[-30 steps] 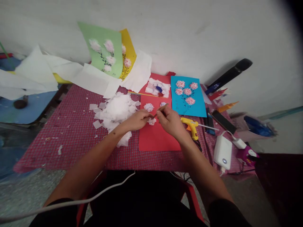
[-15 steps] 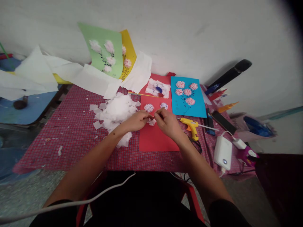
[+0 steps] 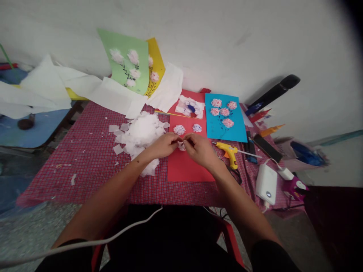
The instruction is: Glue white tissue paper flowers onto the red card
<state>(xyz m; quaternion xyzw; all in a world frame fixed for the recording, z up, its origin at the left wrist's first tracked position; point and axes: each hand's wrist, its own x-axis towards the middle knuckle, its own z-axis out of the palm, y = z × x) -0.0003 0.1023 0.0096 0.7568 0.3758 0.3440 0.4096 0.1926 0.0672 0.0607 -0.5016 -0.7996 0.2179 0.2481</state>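
My left hand (image 3: 166, 146) and my right hand (image 3: 200, 150) meet over the red card (image 3: 187, 170), thumbs and fingers pinched together. Between the fingertips is a small crumpled white tissue-paper flower (image 3: 181, 147), partly hidden by them. Just above on the card sit a white flower with purple specks (image 3: 179, 130) and another speckled flower (image 3: 197, 128). Beside my left hand rises a heap of cut white tissue squares (image 3: 143, 130). To the right of my right hand lies a yellow glue gun (image 3: 230, 151) with a glue stick in its back.
A blue card (image 3: 212, 130) with pink flowers lies behind on the right. Green card (image 3: 127, 43) and yellow card lean on the wall. Stained tissue (image 3: 183, 107) lies behind the red card. A white power bank (image 3: 266, 183) and a dark phone-like slab (image 3: 267, 148) are at right.
My right fingertips have come slightly lower and closer to my left ones, at the small tissue flower. The whole view has shifted a little; other things stay put.
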